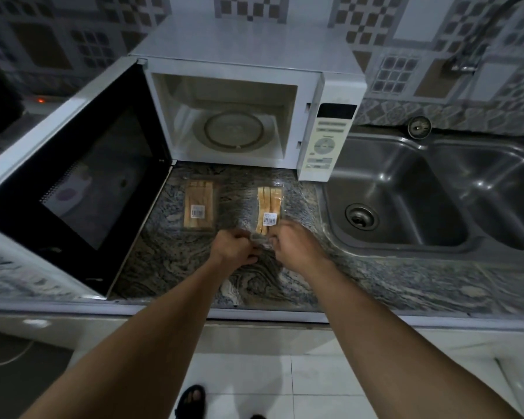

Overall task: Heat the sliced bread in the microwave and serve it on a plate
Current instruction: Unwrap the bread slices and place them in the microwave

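Observation:
Two clear packs of sliced bread with barcode labels lie on the granite counter in front of the microwave. The left bread pack (198, 207) lies untouched. My left hand (235, 247) and my right hand (292, 243) both pinch the near end of the right bread pack (269, 208), fingers closed on its plastic wrap. The white microwave (324, 95) stands at the back with its door (82, 173) swung wide open to the left. Its glass turntable (233, 130) is bare. No plate is in view.
A steel double sink (412, 189) lies to the right of the packs, with a tap (466, 60) at the back. The open door blocks the counter's left side. The patterned counter (200, 273) ends at a front edge below my forearms.

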